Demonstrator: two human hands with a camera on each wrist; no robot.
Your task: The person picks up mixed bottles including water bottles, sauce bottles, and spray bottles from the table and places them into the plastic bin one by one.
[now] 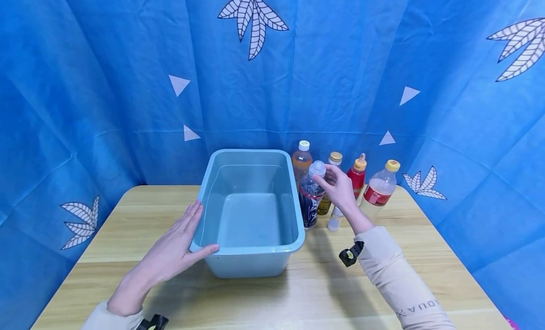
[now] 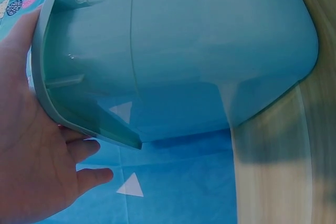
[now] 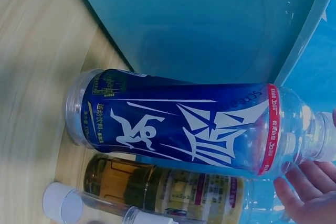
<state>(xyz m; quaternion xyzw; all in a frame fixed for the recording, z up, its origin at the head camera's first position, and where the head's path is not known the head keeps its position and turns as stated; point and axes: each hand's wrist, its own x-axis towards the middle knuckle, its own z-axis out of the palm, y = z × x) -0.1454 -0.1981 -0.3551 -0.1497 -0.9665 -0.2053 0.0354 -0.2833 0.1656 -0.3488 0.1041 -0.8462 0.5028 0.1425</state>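
A light blue plastic basin (image 1: 254, 250) stands upright on the table, with nothing in it. My left hand (image 1: 172, 249) rests on its near left corner, fingers straight along the rim and thumb over the front edge. The left wrist view shows the basin's outer wall (image 2: 184, 40) beside that hand (image 2: 31, 140). Just right of the basin, my right hand (image 1: 340, 188) pinches the top of a clear drink bottle (image 1: 310, 202) with a dark blue label. This bottle (image 3: 178, 124) looks upright and close to the basin wall; where its base meets the table is hard to tell.
Around the blue-labelled bottle stand an orange drink bottle (image 1: 301, 160), a gold-capped amber bottle (image 1: 324, 206), a small clear container (image 1: 335, 220), a red squeeze bottle (image 1: 356, 177) and a yellow-capped bottle (image 1: 378, 192). A blue curtain (image 1: 340, 60) hangs behind the wooden table (image 1: 149, 212).
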